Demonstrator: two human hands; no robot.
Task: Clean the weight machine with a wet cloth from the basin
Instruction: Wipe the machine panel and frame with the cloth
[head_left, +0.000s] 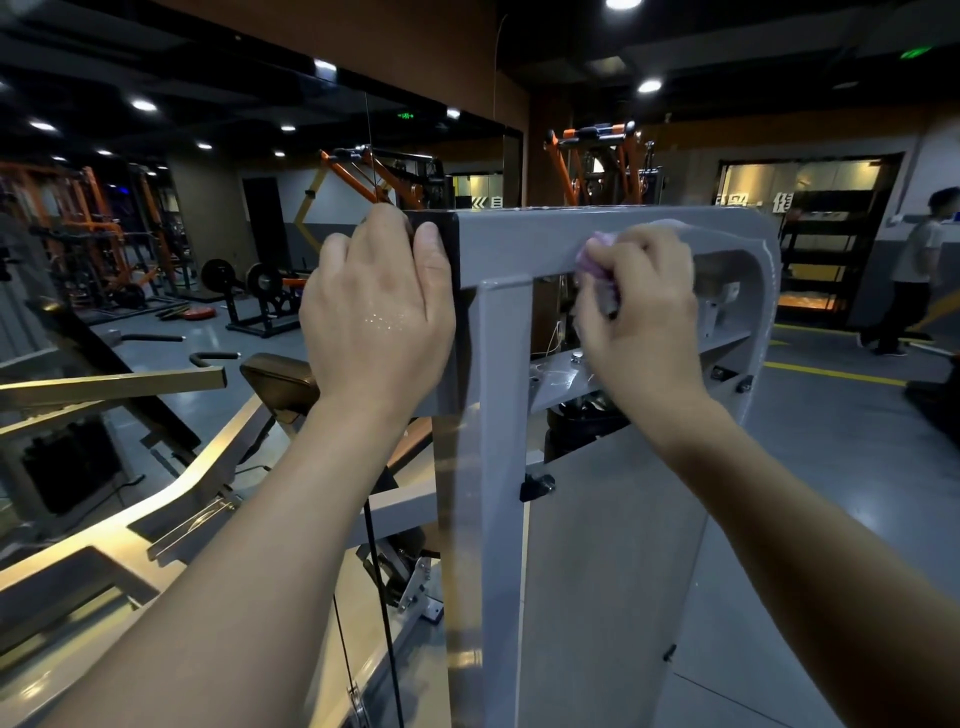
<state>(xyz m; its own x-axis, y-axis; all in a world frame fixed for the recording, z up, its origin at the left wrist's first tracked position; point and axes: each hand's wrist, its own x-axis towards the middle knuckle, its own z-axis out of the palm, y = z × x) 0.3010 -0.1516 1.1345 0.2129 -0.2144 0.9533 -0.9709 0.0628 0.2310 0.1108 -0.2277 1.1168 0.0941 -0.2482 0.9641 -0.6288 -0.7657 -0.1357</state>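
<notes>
the right hand (641, 306) grips the purple cloth (593, 254) against the top bar of the grey machine (506, 415). the left hand (376, 312) holds its top corner. i think it is best to wipe along the bar with even pressure, the left hand firm as support.

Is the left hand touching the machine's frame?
Touching. Head view: the left hand grips the top corner of the grey frame, thumb on its dark end.
</notes>
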